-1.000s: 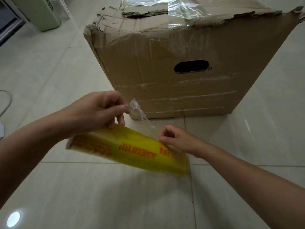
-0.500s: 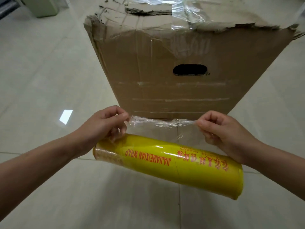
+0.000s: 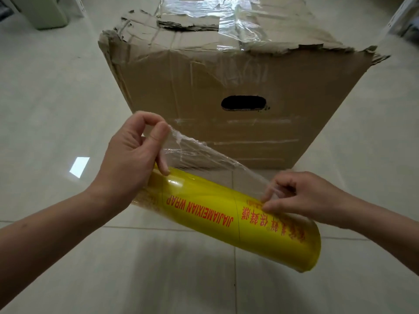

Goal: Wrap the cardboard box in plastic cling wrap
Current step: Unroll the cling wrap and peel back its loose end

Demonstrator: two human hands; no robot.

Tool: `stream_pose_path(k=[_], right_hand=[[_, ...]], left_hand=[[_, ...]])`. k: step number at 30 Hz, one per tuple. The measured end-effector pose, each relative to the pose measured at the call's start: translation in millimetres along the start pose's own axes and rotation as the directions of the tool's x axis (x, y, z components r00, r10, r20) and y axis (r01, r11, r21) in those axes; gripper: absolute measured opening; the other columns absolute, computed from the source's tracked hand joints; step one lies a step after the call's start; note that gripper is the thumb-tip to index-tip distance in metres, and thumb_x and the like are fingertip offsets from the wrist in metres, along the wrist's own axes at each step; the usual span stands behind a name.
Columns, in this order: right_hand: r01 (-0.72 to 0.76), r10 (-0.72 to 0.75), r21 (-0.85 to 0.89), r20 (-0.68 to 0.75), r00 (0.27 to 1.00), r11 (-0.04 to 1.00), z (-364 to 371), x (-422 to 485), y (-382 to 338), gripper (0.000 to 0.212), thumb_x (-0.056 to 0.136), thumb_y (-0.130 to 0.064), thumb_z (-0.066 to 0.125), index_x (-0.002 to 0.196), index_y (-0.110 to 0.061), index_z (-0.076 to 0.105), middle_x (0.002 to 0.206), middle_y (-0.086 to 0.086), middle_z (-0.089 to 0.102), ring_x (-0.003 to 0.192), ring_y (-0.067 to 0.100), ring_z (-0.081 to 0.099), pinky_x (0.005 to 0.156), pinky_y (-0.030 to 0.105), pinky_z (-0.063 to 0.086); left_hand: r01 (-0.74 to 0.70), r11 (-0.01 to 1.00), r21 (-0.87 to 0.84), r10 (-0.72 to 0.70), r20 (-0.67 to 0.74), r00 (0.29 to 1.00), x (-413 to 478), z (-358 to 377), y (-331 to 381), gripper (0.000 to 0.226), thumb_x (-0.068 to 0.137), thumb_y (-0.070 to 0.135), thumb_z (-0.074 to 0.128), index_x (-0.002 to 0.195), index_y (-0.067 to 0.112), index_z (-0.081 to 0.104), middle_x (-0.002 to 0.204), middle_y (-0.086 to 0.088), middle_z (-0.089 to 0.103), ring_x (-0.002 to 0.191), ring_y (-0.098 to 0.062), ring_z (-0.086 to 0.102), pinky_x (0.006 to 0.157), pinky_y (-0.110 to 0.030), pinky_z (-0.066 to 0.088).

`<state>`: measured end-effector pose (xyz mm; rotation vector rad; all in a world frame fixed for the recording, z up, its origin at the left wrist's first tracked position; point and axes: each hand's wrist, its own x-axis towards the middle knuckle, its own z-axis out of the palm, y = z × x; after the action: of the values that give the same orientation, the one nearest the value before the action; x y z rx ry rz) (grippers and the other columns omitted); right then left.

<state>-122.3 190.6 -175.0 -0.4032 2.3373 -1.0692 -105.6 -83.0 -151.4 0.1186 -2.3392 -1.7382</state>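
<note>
A worn brown cardboard box (image 3: 226, 82) with a dark handle slot stands on the tiled floor ahead of me, its torn top partly covered with clear film. In front of it hangs a yellow roll of cling wrap (image 3: 226, 214) with red lettering, tilted down to the right. My left hand (image 3: 131, 159) pinches the left corner of the loose film (image 3: 204, 155) between thumb and forefinger, raised above the roll. My right hand (image 3: 301, 196) pinches the film's right edge close against the roll. The film stretches between both hands.
Pale glossy floor tiles (image 3: 56, 109) surround the box. A light green object (image 3: 47, 12) stands at the far left corner, and a white frame edge (image 3: 403, 17) shows at the far right.
The film's edge was spread wide between both hands; now my left hand has lifted its corner higher while my right hand has dropped to the roll. The roll tilts more to the right.
</note>
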Motion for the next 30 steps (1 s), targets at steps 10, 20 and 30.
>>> stream_pose_path(k=[10,20,30], right_hand=[[0.107,-0.067,0.122,-0.296,0.953,0.987,-32,-14,2,0.022,0.095,-0.015,0.048,0.076,-0.009,0.058,0.061,0.000,0.058,0.059,0.012,0.052,0.058,0.021,0.045],[0.062,0.175,0.697,-0.264,0.948,0.715,-27,-9,-20,0.045,0.087,-0.055,0.042,0.075,-0.012,0.054,0.040,-0.002,0.031,0.034,0.011,0.025,0.037,0.018,0.027],[0.060,0.063,0.692,-0.151,0.987,0.719,-23,-17,-16,0.012,0.078,-0.027,0.061,0.072,-0.017,0.058,0.048,-0.004,0.031,0.037,0.006,0.023,0.039,0.022,0.017]], left_hand=[[0.056,0.997,0.050,-0.050,-0.111,0.993,0,-8,1,0.015,0.100,0.030,0.040,0.087,0.031,0.048,0.046,0.001,0.055,0.033,-0.004,0.041,0.033,-0.015,0.031],[0.179,0.970,-0.167,-0.209,-0.180,0.961,4,-9,5,0.020,0.102,0.027,0.034,0.085,0.024,0.043,0.062,0.003,0.065,0.025,-0.011,0.027,0.031,-0.014,0.020],[0.246,0.943,-0.224,-0.283,-0.148,0.948,3,-11,7,0.019,0.102,0.023,0.036,0.085,0.020,0.044,0.071,0.000,0.071,0.027,-0.007,0.021,0.028,-0.015,0.018]])
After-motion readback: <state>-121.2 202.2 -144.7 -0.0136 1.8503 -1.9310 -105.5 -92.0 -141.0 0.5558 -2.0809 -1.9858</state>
